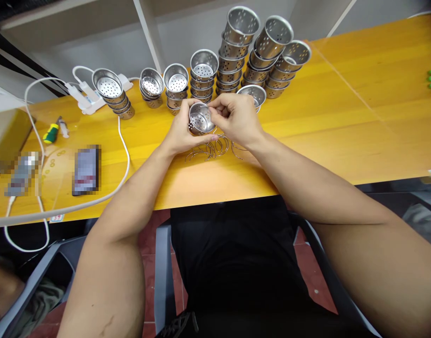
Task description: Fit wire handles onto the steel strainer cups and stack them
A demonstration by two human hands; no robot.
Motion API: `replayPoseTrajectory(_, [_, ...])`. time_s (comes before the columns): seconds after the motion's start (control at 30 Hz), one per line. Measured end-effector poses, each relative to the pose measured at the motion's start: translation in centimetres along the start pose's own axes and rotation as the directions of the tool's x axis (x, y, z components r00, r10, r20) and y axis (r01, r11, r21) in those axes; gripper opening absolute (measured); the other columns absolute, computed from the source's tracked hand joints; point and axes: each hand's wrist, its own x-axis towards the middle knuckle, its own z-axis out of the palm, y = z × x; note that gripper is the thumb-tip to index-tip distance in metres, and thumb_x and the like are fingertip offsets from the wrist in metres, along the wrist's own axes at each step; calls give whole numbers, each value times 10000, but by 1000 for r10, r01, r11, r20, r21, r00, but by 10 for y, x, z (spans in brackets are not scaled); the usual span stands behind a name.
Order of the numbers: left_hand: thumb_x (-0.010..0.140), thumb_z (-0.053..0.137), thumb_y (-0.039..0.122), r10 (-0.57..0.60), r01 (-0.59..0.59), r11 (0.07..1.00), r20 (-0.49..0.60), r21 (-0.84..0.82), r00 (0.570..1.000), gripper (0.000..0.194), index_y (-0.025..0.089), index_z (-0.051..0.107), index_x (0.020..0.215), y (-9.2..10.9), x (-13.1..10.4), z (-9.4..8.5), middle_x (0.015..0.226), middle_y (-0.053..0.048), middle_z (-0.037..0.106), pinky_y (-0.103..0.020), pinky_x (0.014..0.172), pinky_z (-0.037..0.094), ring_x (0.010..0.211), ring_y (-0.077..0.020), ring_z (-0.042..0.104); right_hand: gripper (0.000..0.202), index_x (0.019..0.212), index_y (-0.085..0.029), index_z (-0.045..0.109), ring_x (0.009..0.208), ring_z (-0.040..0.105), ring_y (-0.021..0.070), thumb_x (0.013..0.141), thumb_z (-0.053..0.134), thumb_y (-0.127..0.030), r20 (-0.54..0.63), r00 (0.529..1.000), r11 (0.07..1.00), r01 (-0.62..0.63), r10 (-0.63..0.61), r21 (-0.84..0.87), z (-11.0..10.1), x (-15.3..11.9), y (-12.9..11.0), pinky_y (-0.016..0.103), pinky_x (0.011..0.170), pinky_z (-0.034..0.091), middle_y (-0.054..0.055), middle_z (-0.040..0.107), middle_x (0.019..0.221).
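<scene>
My left hand (180, 127) is wrapped around a small perforated metal cup (200, 119), its open mouth tilted up toward me. At the cup's right rim, my right hand (236, 117) pinches what looks like a thin wire ring (205, 107); the fingers partly hide it. Loose bent wire rings (215, 146) lie on the table just below both hands. Right behind my right hand stands another perforated cup (252, 95), partly covered by the hand.
Stacks of perforated cups (233, 63) line the table's (342, 122) back, with one stack (111, 91) beside a power strip (92, 101). White cables cross the left side, near a phone (86, 170), another device (23, 173), a green-yellow tool (51, 134) and a box (9, 136).
</scene>
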Motion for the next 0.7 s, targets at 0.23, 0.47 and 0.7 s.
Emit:
replayPoseTrajectory(0.23, [825, 959, 1027, 150, -150, 988, -14, -45, 989, 1153, 315, 530, 1624, -22, 2, 2, 1474, -90, 746, -579, 1289, 655, 1369, -347, 828, 625, 1182, -296, 848, 877, 752, 295, 1078, 802, -911, -149, 984, 955, 135, -98, 264, 18, 6, 20, 475, 861, 718, 73, 782, 922])
replayPoseTrajectory(0.47, [974, 800, 1038, 145, -145, 979, -6, -142, 989, 965, 301, 604, 1564, -26, 2, -4, 1341, -52, 753, -538, 1147, 714, 1152, -252, 838, 800, 1060, -324, 784, 813, 705, 261, 820, 944, -1070, 69, 985, 859, 102, -157, 501, -2, 7, 14, 441, 718, 691, 43, 741, 904])
replayPoseTrajectory(0.7, [898, 893, 1033, 160, -155, 976, 21, -150, 987, 1067, 318, 550, 1611, -20, 5, 3, 1443, -63, 717, -598, 1252, 678, 1325, -310, 828, 801, 952, -318, 699, 787, 639, 251, 749, 1041, -1013, 41, 991, 816, 79, -124, 572, 3, 10, 16, 447, 691, 669, 23, 635, 846])
